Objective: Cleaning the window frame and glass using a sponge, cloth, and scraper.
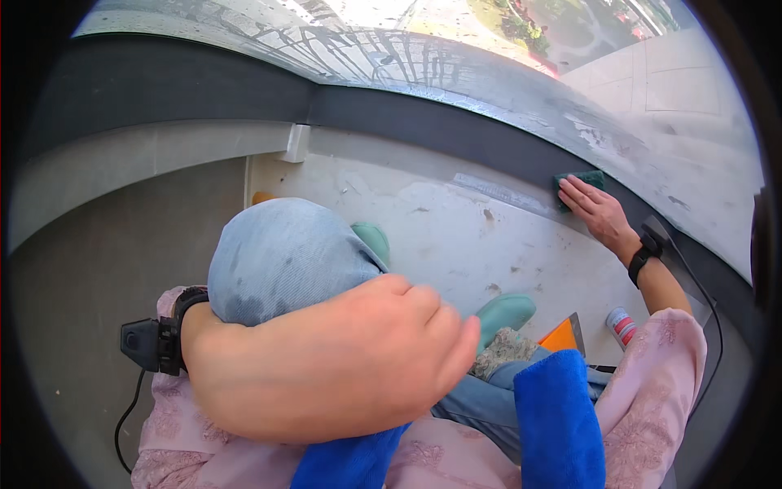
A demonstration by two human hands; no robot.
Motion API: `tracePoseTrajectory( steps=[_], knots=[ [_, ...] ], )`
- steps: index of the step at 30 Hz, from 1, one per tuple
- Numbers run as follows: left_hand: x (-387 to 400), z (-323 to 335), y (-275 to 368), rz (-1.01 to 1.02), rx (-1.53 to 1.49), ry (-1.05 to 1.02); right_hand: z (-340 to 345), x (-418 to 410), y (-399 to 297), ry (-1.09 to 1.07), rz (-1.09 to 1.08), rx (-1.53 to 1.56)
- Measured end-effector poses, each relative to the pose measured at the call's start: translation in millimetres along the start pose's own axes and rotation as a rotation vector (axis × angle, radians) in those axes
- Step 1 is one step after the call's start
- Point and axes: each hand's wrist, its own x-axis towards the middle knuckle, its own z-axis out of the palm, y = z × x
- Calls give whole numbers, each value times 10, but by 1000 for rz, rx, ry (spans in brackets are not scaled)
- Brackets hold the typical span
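Observation:
My right hand (pixel 595 211) lies with fingers extended over a dark green scouring pad (pixel 588 178), pressing it to the dark grey window frame (pixel 427 119). A black wristband sits behind that hand, with a cable running from its sensor. Close to the camera, my left hand (pixel 372 342) is raised in front of my body with its fingers curled. Its palm is hidden, so whatever it may hold cannot be seen. Below it, a bent knee in light blue jeans (pixel 287 257) shows damp spots. A blue cloth (pixel 559 415) hangs down over my front.
Wet, streaked glass (pixel 391 61) rises beyond the frame. The white floor (pixel 427 238) bears brown smudges. Green shoes (pixel 504 315) stand on it. An orange tool with a flat dark edge (pixel 562 336) and a striped container (pixel 622 325) are near my right leg. A low pale wall (pixel 153 150) runs along the left.

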Motion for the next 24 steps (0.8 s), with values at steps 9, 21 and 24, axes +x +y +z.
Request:
tracePoseTrajectory(
  steps=[9, 21, 24],
  knots=[
    [2, 38, -54, 2, 54, -3, 327, 2892, -603, 300, -85, 166],
    [-151, 197, -236, -70, -57, 96, 487, 3445, -580, 449, 64, 185],
    [-139, 95, -154, -147, -63, 49, 314, 3553, -777, 602, 109, 69]
  ],
)
